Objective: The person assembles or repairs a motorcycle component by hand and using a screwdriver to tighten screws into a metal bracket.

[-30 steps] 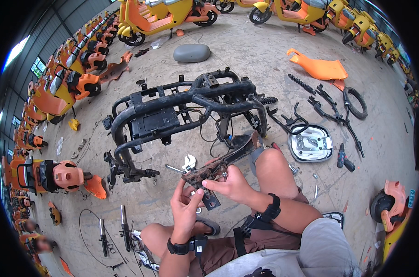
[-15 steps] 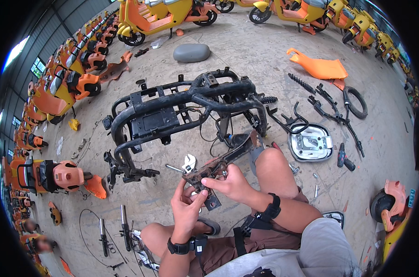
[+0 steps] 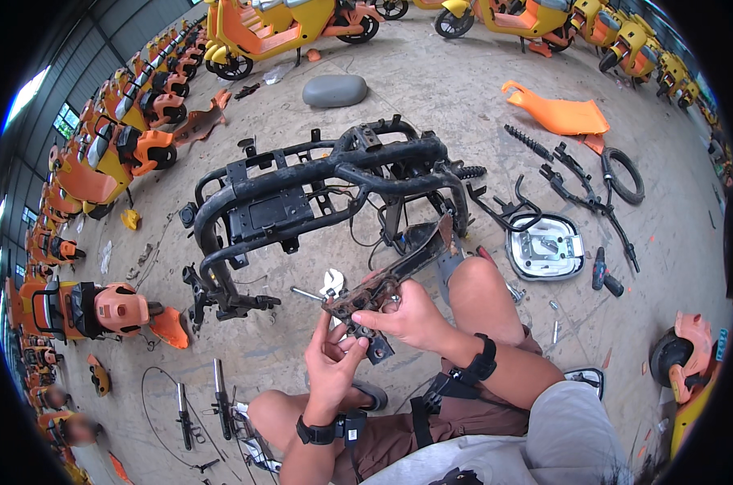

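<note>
Both hands on a rusty dark metal bracket (image 3: 366, 303) at frame centre

Right hand (image 3: 411, 317) fingers curl around its top; left hand (image 3: 331, 361) fingertips pinch its lower end, below the stripped black tubular scooter frame (image 3: 318, 182)

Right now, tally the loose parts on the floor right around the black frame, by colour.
Black: 3 - the frame, the rubber ring, the coil spring
Grey: 1 - the seat pad
Orange: 1 - the body panel
Silver: 1 - the cover plate
Total: 6
</note>
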